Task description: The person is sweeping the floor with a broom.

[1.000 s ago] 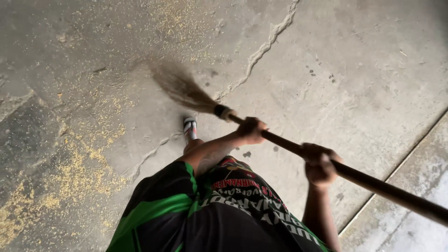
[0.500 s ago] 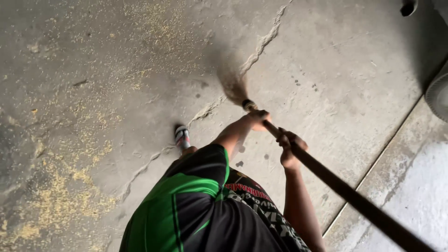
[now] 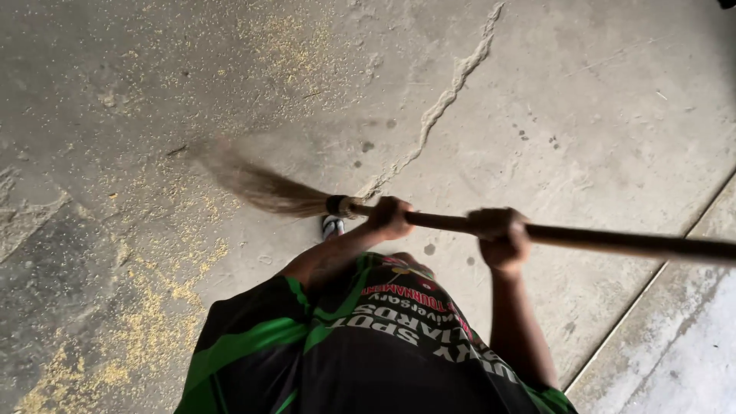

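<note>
**Both hands on a broom, bristles low over a grain-dusted floor**

As you look down past your black and green shirt (image 3: 345,353), both your hands are wrapped around a long dark broom handle (image 3: 613,243) that runs nearly level across the view, from the right edge toward the middle. Your left hand (image 3: 389,217) is closed around the handle close to the bound neck of the brush, where a grip would steer the head. Your right hand (image 3: 502,236) is closed in a fist further back along the handle, well apart from the left, a spacing that gives leverage. The broom's straw bristles (image 3: 261,186) fan out to the left, blurred, low over the concrete floor (image 3: 598,115). Yellow grain or husk dust (image 3: 146,322) lies scattered over the left side of the floor, thickest at the lower left. A pale patched crack (image 3: 452,84) runs diagonally up the concrete. One striped sandal (image 3: 332,226) shows just below the brush neck.
</note>
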